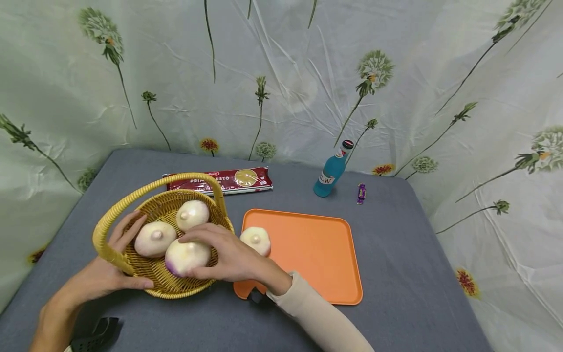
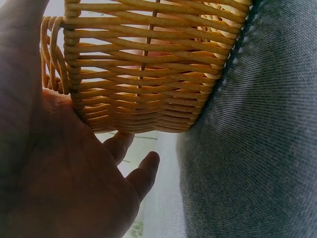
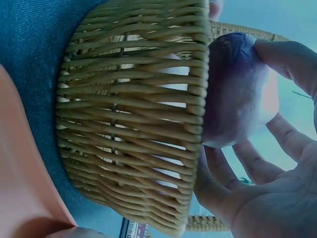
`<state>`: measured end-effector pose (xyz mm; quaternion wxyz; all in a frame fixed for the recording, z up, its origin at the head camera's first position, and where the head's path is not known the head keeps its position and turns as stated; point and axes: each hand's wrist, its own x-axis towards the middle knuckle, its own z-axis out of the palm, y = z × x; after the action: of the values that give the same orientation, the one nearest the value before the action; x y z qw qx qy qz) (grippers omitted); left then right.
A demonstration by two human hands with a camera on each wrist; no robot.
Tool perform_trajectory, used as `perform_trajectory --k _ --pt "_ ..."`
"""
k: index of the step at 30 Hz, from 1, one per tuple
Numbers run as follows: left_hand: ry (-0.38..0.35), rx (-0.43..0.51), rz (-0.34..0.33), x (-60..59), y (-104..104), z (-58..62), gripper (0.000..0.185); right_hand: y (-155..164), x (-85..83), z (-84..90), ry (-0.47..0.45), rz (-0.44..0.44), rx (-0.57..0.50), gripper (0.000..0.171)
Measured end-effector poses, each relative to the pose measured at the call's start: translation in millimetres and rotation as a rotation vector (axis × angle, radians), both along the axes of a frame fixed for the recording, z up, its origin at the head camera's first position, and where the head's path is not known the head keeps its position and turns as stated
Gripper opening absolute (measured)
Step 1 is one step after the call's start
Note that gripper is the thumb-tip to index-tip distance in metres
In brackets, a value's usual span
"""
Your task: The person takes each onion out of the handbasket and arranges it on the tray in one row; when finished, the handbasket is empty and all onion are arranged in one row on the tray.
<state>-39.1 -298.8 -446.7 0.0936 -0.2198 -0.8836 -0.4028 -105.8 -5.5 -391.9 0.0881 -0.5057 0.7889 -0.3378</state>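
My left hand near, at left, against rim side of yellow-brown wicker basket. Two of my fingertips show beyond basket, spread apart. Wicker loops by rim, at left. Pinkish shape behind weave, mostly hidden. Basket's base meets grey cloth-covered worktop, at right. Pale backdrop far, past my fingers, blurred.

The turnip in your right hand is white with purple; the wicker basket below your grip is golden yellow. Right of your grip, the tray is orange; beyond, the spaghetti packet is dark red with white lettering.
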Motion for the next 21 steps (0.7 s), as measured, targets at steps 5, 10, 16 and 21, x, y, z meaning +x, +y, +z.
perform_trajectory --k 5,10,16,21 --pt "-0.008 0.001 0.0 0.1 0 -0.4 0.145 7 2.5 2.8 -0.003 -0.009 -0.031 0.051" --pt "-0.021 0.013 -0.002 0.1 1 0.0 0.145 16 4.7 3.0 -0.036 -0.019 -0.075 0.052" --pt "-0.018 0.013 -0.002 -0.2 0 0.1 0.145 24 5.0 2.6 -0.032 -0.036 -0.102 0.052" --pt "-0.016 0.012 -0.004 -0.1 0 0.1 0.146 29 4.7 2.6 -0.04 -0.037 -0.111 0.052"
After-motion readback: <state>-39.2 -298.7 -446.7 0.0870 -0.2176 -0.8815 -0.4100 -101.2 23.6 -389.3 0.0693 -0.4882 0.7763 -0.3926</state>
